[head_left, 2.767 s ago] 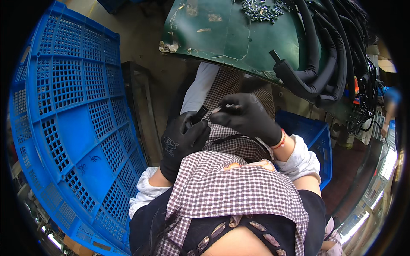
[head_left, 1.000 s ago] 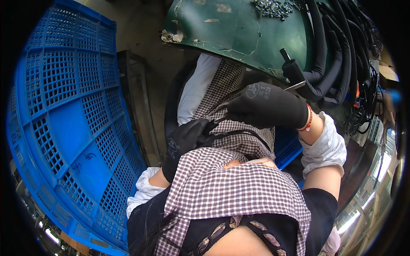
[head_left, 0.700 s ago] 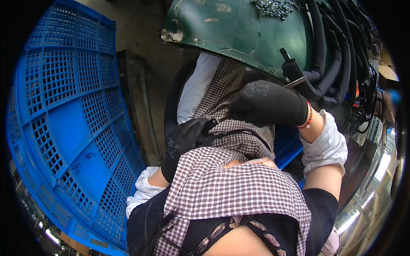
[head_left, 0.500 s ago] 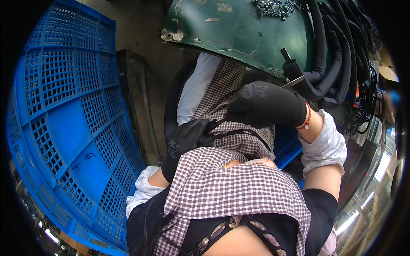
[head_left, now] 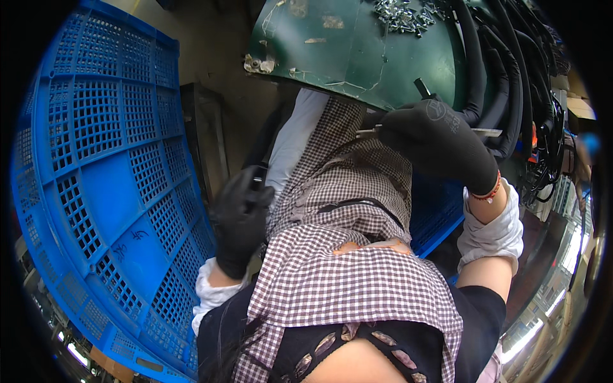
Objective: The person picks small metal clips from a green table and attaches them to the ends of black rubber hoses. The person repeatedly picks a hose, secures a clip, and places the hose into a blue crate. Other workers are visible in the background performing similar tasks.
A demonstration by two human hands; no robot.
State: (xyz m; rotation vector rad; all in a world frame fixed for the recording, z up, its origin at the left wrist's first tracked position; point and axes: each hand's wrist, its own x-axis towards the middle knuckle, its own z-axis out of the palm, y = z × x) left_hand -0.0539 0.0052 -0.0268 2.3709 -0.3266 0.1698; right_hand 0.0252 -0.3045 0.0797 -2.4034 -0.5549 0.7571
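Green table (head_left: 357,51) edge: right hand (head_left: 440,143) hides its thin tool (head_left: 488,132).

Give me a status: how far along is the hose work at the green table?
Done: black hoses lie along the green table. In hand: right hand holds a thin metal blade by a hose end; left hand is closed on a small dark part, identity unclear. Left: loose screws unused.
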